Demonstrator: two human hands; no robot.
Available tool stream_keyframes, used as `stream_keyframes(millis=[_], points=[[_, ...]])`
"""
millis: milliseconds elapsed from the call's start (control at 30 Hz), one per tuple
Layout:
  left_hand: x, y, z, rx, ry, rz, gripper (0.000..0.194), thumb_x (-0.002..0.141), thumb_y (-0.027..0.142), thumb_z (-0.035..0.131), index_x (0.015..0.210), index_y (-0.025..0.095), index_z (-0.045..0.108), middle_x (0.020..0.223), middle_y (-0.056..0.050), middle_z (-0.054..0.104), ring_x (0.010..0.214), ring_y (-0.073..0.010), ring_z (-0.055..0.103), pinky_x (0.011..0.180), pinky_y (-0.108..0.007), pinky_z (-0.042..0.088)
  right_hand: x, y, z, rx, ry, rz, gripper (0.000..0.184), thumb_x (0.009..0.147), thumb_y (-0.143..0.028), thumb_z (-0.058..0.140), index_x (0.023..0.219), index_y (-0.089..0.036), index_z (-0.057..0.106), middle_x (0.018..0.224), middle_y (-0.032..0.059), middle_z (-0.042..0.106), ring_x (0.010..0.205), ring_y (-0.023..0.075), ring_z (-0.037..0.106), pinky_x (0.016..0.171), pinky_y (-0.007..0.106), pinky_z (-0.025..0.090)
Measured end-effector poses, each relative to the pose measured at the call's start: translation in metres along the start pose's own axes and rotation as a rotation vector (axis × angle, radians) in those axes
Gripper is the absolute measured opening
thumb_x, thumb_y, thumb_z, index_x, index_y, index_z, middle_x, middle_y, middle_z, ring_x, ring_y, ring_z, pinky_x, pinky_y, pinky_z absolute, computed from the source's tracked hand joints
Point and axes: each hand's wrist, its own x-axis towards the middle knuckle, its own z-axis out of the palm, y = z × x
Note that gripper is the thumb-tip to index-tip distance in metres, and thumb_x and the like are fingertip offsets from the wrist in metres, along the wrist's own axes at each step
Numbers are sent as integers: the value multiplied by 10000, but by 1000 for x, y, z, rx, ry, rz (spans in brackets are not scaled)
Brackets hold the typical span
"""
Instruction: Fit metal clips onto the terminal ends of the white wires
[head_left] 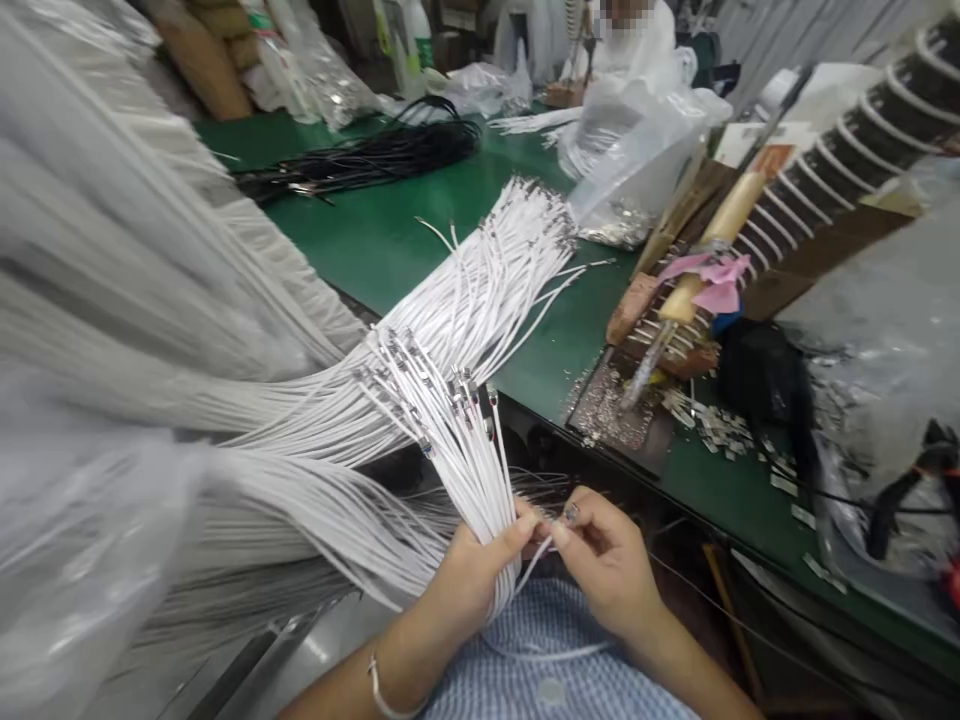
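Note:
My left hand [469,580] is wrapped round a thick bundle of white cables [457,440] whose metal-tipped ends fan upward. My right hand [607,555] pinches the metal end of one white cable [551,520] right beside the left thumb. Both hands are low, in front of my blue checked shirt [555,650], below the edge of the green table [390,240]. A larger spread of white cables [510,260] lies across the table and runs off to the left.
A soldering iron [679,310] rests on a stand over a tray of metal bits [615,410]. Black cables [375,155] lie at the back. Plastic bags [637,130] and a ribbed cable rack [847,150] stand to the right. Another person sits at the far end.

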Motion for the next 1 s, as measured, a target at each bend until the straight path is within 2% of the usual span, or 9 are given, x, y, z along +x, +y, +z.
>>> stream_keyframes(millis=[167,233,300,400,533,667,733,867,1000], points=[[2,-1,2,185,-55,-23,167,762,299,662,728,142,618,581,6,581,447,-66,486,451,-175,385,0,-1,-2,-6,41,24,186,831,-210,535,671,-176,446,655,-21,412,560,99,431,503,212,361],[4,3,4,204,-44,-28,181,744,307,678,717,144,605,567,16,558,410,-51,438,395,-160,337,-1,-4,-6,-24,82,4,96,836,-203,531,751,-185,490,690,-15,440,598,104,453,527,211,379],[8,8,7,209,-28,-32,199,729,318,689,714,142,598,533,24,534,397,-45,412,380,-152,313,-2,-8,-13,-56,158,-54,48,860,-173,485,857,-203,521,736,-8,476,641,106,478,560,210,398],[13,14,13,205,-14,-32,210,721,324,690,703,139,592,521,26,526,389,-40,398,381,-147,303,-1,-17,-24,-179,232,-190,168,871,-107,436,906,-209,564,751,-2,517,672,104,503,600,216,410],[17,18,19,210,-32,-15,201,723,299,683,661,138,580,511,30,515,386,-39,391,381,-146,301,2,-25,-32,-363,168,-261,167,827,-79,501,923,-193,577,740,0,564,645,105,525,589,223,418],[22,21,22,215,-37,-23,181,736,276,667,664,139,575,512,32,512,391,-38,394,388,-144,308,7,-28,-32,-451,190,-262,113,806,-80,519,842,-187,521,661,-22,508,556,96,490,522,216,410],[25,23,24,220,-30,-35,171,734,265,666,667,136,577,512,30,514,388,-37,396,381,-141,298,11,-31,-33,-486,215,-316,123,792,-66,523,813,-187,522,694,-5,512,610,114,514,559,235,438],[35,28,31,213,-3,-26,142,712,244,677,696,138,584,488,36,507,382,-40,397,378,-140,291,20,-35,-37,-587,244,-388,139,788,-61,513,830,-191,538,946,85,573,897,195,566,782,354,480],[43,33,38,191,-13,5,111,705,213,676,687,142,593,475,41,511,383,-44,403,394,-149,317,25,-37,-40,-589,238,-393,147,799,-60,484,830,-195,534,954,90,611,925,201,585,806,375,485]])
